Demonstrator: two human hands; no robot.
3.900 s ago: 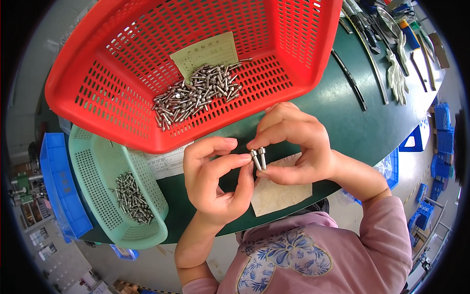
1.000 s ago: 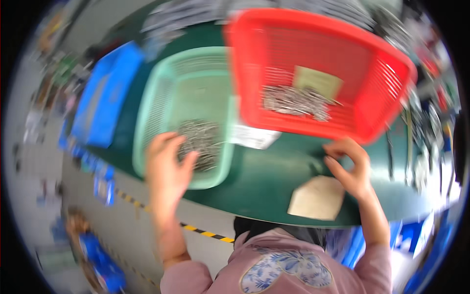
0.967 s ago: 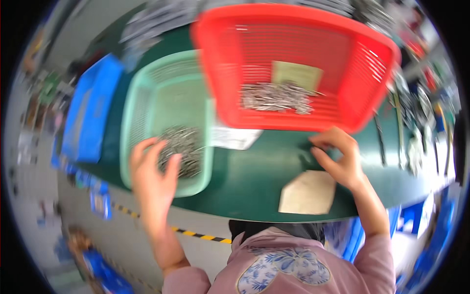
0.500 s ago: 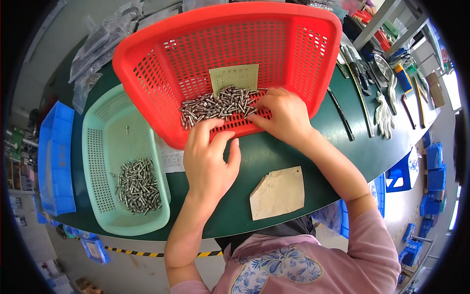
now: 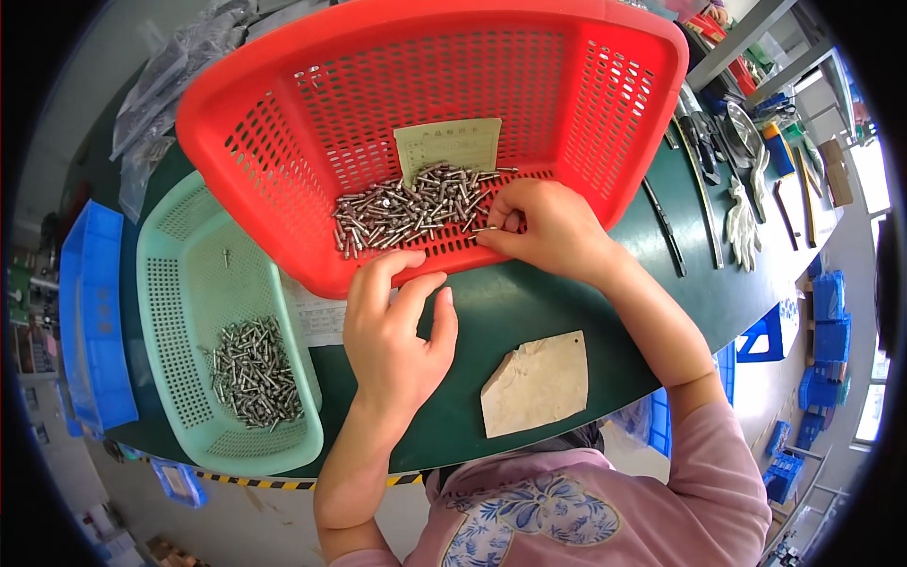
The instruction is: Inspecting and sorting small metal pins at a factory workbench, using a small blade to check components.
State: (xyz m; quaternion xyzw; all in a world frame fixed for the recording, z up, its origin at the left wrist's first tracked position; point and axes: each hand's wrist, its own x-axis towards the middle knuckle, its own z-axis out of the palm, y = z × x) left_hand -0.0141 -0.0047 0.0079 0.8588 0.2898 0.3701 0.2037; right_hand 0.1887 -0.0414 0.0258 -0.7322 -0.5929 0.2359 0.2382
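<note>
A red perforated basket (image 5: 472,13) stands tilted toward me on the green table, with a heap of small metal pins (image 5: 406,208) at its bottom. My right hand (image 5: 553,227) reaches over its near edge. Thumb and fingertips are closed there on a slim metal pin beside the heap. My left hand (image 5: 397,331) hovers at the near rim, fingers apart and nothing held. To the left sits a pale green basket (image 5: 172,378) with a second pile of metal pins (image 5: 253,373) and one lone pin (image 5: 227,257). A yellowish paper card (image 5: 453,146) leans behind the heap.
A beige card (image 5: 536,383) lies near the table's front edge. A printed sheet (image 5: 319,317) is partly under the baskets. At right lie white gloves (image 5: 742,227), a black pen-like rod (image 5: 664,227) and several tools. A blue bin (image 5: 99,321) stands far left.
The view has shifted, so the baskets appear lower and larger. My right fingers have drawn together on a pin at the heap's edge. My left hand stays open by the rim.
</note>
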